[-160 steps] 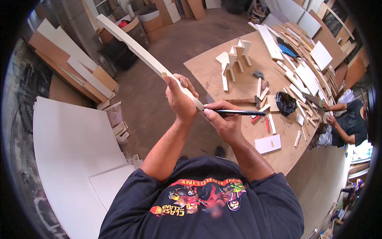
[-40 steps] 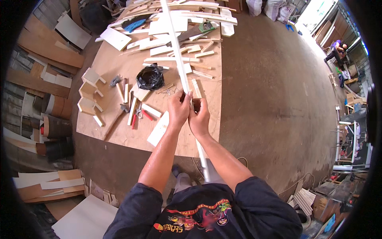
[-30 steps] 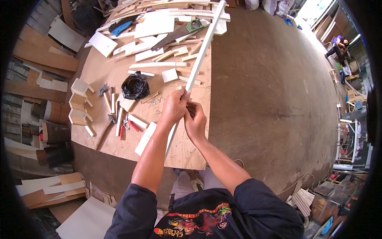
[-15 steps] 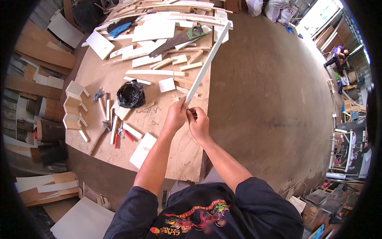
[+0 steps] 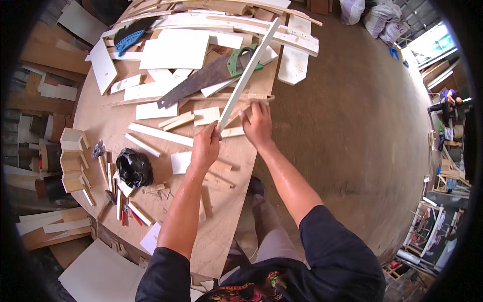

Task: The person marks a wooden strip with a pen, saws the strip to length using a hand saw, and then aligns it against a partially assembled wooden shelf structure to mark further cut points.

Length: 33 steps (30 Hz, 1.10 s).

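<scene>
A long white wooden batten (image 5: 249, 68) slants up from my left hand (image 5: 205, 147), whose fingers are closed on its lower end. My right hand (image 5: 258, 126) is just right of the batten, thumb apart from its loosely bent fingers, reaching over small wood sticks at the table's edge. Beyond them a handsaw (image 5: 193, 83) with a green handle lies among white boards (image 5: 174, 50) and wood strips. Left of my forearm are a black plastic bag (image 5: 134, 168), short sticks, red-handled pliers (image 5: 134, 217) and a small zigzag wooden assembly (image 5: 70, 161).
The plywood table (image 5: 224, 251) ends at my legs, with concrete floor (image 5: 352, 151) to its right. A blue-handled saw (image 5: 128, 43) lies at the back. Sacks (image 5: 382, 22) stand far off, and a person in purple (image 5: 448, 100) is at the right wall. Panels lean at the left.
My right hand has let go of the batten and moved forward and right. My left hand still holds it. The view has moved forward over the table.
</scene>
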Each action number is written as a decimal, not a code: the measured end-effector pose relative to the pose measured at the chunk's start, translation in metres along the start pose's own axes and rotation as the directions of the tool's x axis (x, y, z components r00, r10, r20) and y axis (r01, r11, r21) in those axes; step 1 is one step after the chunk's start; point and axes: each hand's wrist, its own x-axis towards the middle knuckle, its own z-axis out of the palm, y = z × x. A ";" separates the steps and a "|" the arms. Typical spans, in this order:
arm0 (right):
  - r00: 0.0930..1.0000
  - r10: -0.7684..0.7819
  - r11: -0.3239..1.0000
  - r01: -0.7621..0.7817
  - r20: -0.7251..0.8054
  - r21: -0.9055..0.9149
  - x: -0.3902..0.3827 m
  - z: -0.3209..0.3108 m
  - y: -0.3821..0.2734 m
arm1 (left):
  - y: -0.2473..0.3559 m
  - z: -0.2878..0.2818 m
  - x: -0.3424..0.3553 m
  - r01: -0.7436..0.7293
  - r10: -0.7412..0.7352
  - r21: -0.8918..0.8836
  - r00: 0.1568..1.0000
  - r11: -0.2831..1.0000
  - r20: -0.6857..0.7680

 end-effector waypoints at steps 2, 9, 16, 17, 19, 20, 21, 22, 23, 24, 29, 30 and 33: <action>0.999 -0.034 0.992 0.039 0.040 -0.121 0.046 -0.001 0.020 | 0.007 0.006 0.026 -0.001 0.002 0.032 0.999 0.999 -0.038; 0.986 -0.031 0.914 0.095 0.165 -0.394 0.136 0.014 0.073 | 0.040 0.021 0.072 0.008 -0.002 0.146 0.999 0.989 -0.041; 0.977 -0.091 0.889 0.167 0.194 -0.426 0.148 0.025 0.084 | 0.043 0.028 0.084 0.034 -0.027 0.183 0.999 0.982 -0.041; 0.968 -0.166 0.883 0.231 0.188 -0.408 0.145 0.022 0.086 | 0.044 0.029 0.084 0.032 -0.025 0.182 0.999 0.983 -0.042; 0.931 -0.321 0.859 0.364 0.175 -0.361 0.133 0.010 0.082 | 0.042 0.023 0.079 0.008 0.003 0.198 0.998 0.980 -0.056; 0.912 -0.365 0.850 0.409 0.189 -0.331 0.124 0.004 0.081 | 0.041 0.020 0.075 -0.005 0.017 0.204 0.998 0.979 -0.062; 0.890 -0.409 0.839 0.453 0.199 -0.301 0.116 -0.004 0.078 | 0.041 0.016 0.069 -0.001 0.011 0.180 0.998 0.984 -0.054; 0.866 -0.455 0.825 0.498 0.207 -0.269 0.105 -0.009 0.074 | 0.041 0.010 0.063 0.004 0.004 0.157 0.999 0.988 -0.049; 0.884 -0.422 0.856 0.462 0.202 -0.233 0.092 -0.015 0.070 | 0.041 0.004 0.055 0.009 -0.003 0.134 0.999 0.991 -0.044; 0.900 -0.387 0.884 0.424 0.199 -0.198 0.078 -0.021 0.065 | 0.045 -0.004 0.047 0.026 -0.023 0.124 0.999 0.992 -0.028; 0.986 -0.155 0.978 0.162 0.067 -0.131 0.007 -0.061 0.020 | 0.053 -0.047 -0.015 0.101 -0.102 0.034 0.994 0.994 0.046; 0.997 -0.067 0.993 0.069 0.026 -0.100 -0.010 -0.068 0.009 | 0.047 -0.055 -0.030 0.053 -0.056 0.070 0.997 0.996 0.045; 0.970 0.238 0.971 -0.239 -0.058 -0.006 -0.070 -0.098 -0.022 | 0.043 -0.071 -0.081 -0.072 0.066 0.121 0.996 0.990 0.053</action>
